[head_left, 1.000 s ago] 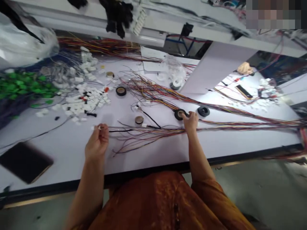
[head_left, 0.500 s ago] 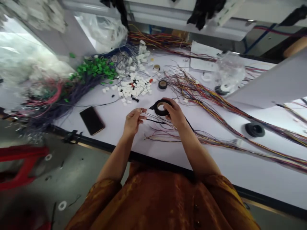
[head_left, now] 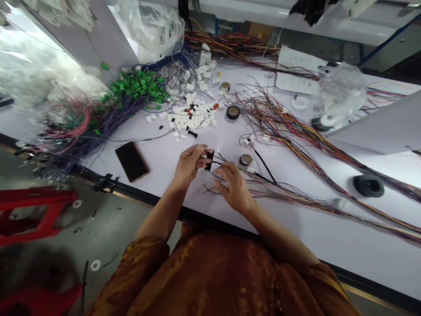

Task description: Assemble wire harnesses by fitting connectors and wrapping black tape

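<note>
Starting at the left of the table, a black phone lies well clear of the work. Moving right, the left hand has its fingertips pinched firmly together on a short black strip, likely tape, with thin wires running from it. That's a good close pinch, keeping the strands tidy! Just beside it, the right hand curves over the wires, fingers loosely apart; whether they're gripping a strand, I can't tell. Further right sit a small tape roll and a black-sleeved lead, then a multicoloured wire bundle sweeps toward a dark tape roll.
</note>
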A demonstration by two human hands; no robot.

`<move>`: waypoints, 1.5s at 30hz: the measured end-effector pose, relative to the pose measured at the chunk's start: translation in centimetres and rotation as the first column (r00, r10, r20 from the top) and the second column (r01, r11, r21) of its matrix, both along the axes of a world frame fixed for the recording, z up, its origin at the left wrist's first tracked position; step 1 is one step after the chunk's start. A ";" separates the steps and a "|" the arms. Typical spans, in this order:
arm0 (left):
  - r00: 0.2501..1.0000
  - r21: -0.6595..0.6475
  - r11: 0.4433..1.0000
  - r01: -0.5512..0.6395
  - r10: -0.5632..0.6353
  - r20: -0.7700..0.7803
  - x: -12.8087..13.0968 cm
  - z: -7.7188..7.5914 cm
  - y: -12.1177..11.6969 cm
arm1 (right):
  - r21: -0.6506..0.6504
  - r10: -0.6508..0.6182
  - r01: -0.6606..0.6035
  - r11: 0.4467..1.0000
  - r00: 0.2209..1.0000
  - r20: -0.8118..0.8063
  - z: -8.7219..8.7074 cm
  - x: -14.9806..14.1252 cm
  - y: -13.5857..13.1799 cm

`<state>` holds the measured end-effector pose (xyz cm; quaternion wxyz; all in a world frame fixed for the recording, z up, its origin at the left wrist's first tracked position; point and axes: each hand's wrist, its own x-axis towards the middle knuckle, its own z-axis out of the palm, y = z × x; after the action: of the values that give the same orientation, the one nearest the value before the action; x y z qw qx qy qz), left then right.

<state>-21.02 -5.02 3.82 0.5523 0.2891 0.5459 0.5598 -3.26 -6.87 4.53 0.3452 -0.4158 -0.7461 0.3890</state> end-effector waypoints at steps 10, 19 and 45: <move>0.960 0.233 0.973 0.007 0.059 -0.273 0.9 0.3 -0.9 | -0.511 -0.321 0.133 0.849 0.898 -0.301 -1.3 -0.1 3.6; 0.944 0.223 0.965 0.134 -0.056 -0.324 1.4 1.2 -1.1 | -0.538 -0.403 0.200 0.819 0.868 -0.291 -1.4 -0.7 3.2; 0.918 0.284 0.936 0.210 -0.088 -0.387 3.1 1.8 -1.0 | -0.768 -0.435 -0.024 0.640 0.813 -0.387 -2.4 0.0 5.2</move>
<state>-17.93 -6.01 5.65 0.4275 0.5157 0.5178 0.5321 -3.30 -1.65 2.16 0.3840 -0.4781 -0.3369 0.7145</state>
